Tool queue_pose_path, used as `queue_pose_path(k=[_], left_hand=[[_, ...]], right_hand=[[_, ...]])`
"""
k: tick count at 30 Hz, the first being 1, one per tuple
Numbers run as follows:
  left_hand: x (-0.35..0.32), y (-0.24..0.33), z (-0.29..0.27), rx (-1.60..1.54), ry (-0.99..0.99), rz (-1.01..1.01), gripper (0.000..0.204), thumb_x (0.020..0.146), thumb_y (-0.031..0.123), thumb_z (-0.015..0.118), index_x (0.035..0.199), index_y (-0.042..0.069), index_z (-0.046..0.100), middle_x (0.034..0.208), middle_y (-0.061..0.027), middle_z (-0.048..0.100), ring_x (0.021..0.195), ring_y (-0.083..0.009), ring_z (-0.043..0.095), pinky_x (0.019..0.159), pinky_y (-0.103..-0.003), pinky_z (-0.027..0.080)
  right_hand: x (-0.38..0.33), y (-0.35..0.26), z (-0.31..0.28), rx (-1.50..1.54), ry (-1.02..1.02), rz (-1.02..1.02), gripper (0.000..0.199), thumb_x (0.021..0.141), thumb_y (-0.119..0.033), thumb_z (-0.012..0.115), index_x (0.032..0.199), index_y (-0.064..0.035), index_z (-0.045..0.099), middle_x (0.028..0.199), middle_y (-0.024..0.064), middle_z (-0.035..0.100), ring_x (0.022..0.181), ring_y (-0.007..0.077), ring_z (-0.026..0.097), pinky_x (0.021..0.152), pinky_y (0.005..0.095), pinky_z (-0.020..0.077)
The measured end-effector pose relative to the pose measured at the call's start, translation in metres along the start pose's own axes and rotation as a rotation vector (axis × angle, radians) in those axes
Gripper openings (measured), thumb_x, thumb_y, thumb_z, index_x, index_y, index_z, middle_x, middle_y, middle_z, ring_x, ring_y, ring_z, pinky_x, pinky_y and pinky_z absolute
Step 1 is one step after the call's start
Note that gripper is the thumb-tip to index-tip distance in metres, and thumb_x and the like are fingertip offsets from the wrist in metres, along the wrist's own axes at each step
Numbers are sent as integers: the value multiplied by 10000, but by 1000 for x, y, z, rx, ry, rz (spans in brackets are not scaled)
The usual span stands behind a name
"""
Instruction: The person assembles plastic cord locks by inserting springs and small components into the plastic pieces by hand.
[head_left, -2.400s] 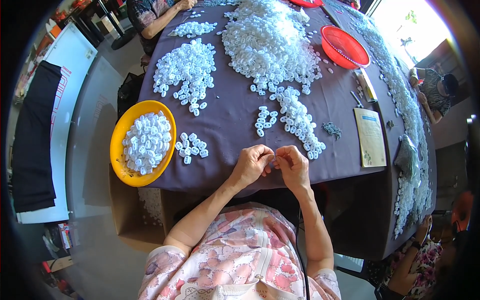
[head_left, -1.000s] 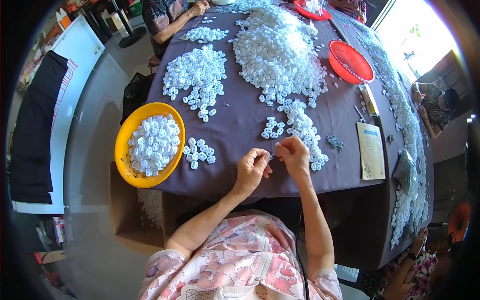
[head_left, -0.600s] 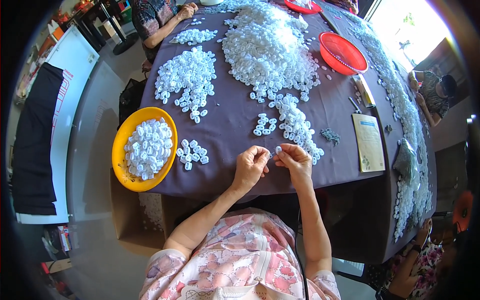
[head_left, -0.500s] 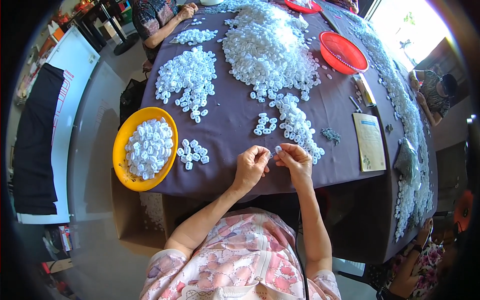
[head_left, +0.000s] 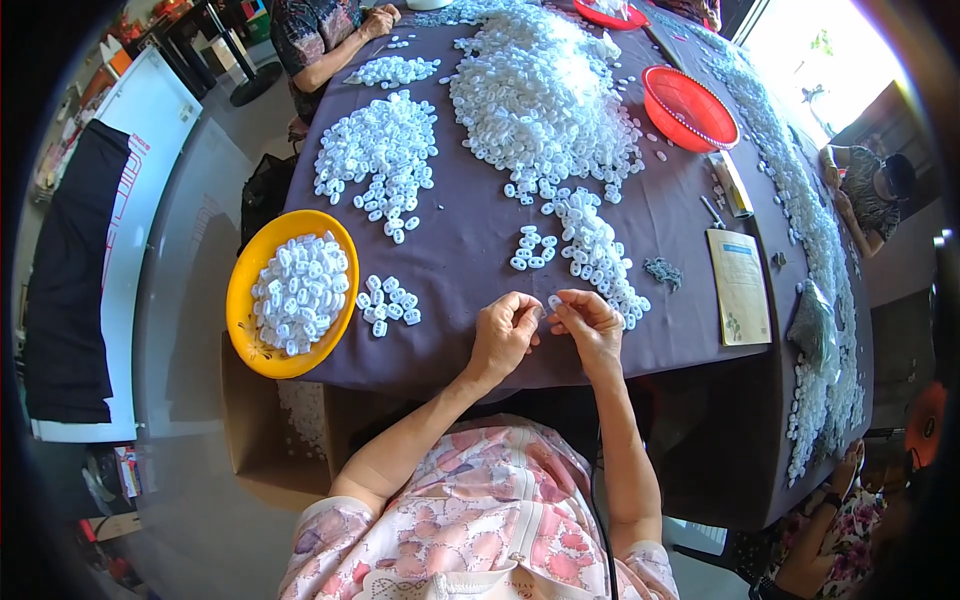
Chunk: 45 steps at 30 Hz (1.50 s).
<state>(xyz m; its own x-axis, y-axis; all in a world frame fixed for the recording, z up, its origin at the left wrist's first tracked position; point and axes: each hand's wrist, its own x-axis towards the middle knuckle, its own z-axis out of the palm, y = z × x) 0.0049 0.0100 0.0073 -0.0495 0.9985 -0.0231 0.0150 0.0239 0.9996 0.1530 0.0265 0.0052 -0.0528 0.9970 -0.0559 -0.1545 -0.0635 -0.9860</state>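
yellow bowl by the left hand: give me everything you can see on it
The yellow bowl is round and shallow, looks like plastic, with a faint dark motif on its inner wall near the lower rim. It sits upright at the table's left front corner, its outer edge overhanging the purple cloth. A heap of small white ring-shaped parts fills most of it. A small cluster of the same parts lies on the cloth just to its right, apart from the rim. No hand touches it; the left hand is further right.

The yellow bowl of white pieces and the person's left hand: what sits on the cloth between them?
In the head view, a small cluster of white pieces lies on the purple cloth between the yellow bowl and the left hand.
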Motion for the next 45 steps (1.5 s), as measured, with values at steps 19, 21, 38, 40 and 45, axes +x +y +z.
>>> queue_pose_path(k=[19,21,38,40,45], left_hand=[[1,1,1,59,15,4,103,909,94,574,869,1,598,651,-51,613,502,-103,588,439,-240,465],[1,4,0,54,-16,-27,116,925,112,581,878,9,605,667,-21,612,529,-73,568,447,-219,461],[-2,4,2,0,-14,-10,77,884,70,631,912,11,672,773,-25,644,557,-63,566,481,-212,463],[-1,3,1,23,2,17,68,868,34,633,908,-8,669,788,-43,634,563,-80,571,506,-230,475],[4,-1,0,189,-89,187,100,811,-30,641,909,-26,663,796,-100,615,561,-152,596,520,-272,482]], right_hand=[[-2,0,3,-95,-38,-22,137,871,-6,632,1006,7,650,850,23,665,727,71,626,639,207,521],[-2,0,3,-109,-51,-23,140,869,-7,634,1007,9,649,853,23,664,731,70,624,641,207,518],[-8,-10,1,-687,-103,-446,199,797,78,604,970,-19,613,776,68,641,650,160,625,579,271,486],[-8,-11,0,-762,-135,-508,198,774,71,607,946,-28,610,781,88,632,672,217,629,589,305,493],[-8,-11,0,-891,-148,-585,163,745,37,629,881,-46,593,801,94,625,740,297,627,636,368,506]])
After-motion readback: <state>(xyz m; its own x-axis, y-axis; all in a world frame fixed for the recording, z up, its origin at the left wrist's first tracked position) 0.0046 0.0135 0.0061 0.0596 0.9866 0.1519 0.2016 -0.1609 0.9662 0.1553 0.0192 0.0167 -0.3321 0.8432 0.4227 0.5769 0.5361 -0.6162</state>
